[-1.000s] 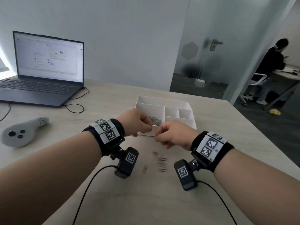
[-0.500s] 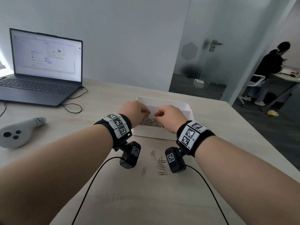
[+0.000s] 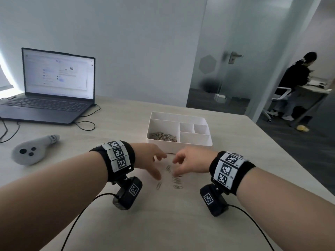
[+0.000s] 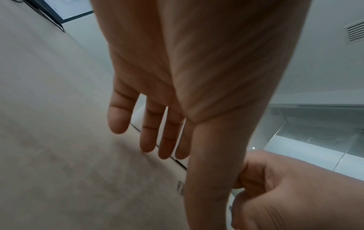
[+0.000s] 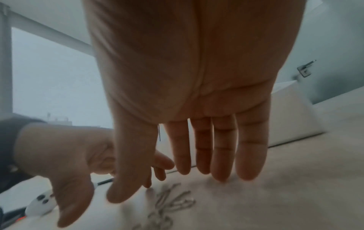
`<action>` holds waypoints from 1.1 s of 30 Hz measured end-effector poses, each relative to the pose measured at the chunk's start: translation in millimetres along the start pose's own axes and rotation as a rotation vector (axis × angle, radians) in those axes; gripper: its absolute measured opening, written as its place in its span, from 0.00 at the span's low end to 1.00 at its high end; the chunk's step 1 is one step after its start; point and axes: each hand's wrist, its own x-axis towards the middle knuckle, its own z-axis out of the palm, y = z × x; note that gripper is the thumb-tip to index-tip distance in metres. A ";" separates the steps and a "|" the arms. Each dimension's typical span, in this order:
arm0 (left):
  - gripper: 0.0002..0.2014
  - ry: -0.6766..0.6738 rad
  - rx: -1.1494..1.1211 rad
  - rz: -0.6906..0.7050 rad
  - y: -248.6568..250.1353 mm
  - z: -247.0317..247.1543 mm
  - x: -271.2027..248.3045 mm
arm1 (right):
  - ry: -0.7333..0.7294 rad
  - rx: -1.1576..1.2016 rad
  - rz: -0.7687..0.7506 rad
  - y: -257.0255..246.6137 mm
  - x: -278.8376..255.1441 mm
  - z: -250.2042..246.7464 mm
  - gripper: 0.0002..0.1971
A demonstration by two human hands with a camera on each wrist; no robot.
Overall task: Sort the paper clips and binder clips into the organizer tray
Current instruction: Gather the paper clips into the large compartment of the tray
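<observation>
Both hands, left and right, hover empty with fingers loosely spread over loose clips on the surface, just before the tray holding a clip pile.

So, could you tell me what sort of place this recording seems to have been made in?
Most likely an office or meeting room. An open laptop sits on a pale table, a frosted glass door leads out, and beyond it another person works at a desk beside a swivel chair.
</observation>
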 end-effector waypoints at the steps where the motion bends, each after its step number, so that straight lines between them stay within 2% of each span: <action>1: 0.47 -0.031 0.052 -0.016 1.1 4.6 -0.9 | -0.031 -0.043 -0.003 -1.2 -3.8 4.0 0.32; 3: 0.47 -0.046 0.121 -0.031 3.0 10.4 -0.2 | -0.058 -0.121 -0.026 -5.0 -7.6 10.0 0.35; 6: 0.40 -0.006 0.093 -0.023 10.3 14.1 -0.2 | -0.033 -0.161 -0.068 -7.6 -17.2 15.1 0.34; 13: 0.25 0.050 0.026 0.007 24.1 20.8 5.1 | 0.042 -0.217 -0.076 -15.7 -23.9 24.5 0.17; 20: 0.11 0.109 0.079 0.000 37.8 21.1 8.0 | 0.054 -0.232 -0.054 -16.8 -21.8 26.3 0.12; 25: 0.10 0.126 0.110 -0.016 42.7 22.9 13.3 | 0.060 -0.206 -0.055 -15.5 -17.5 27.1 0.09; 33: 0.15 0.060 0.038 -0.087 40.9 26.6 21.6 | 0.008 -0.102 -0.054 -7.0 -17.3 25.2 0.09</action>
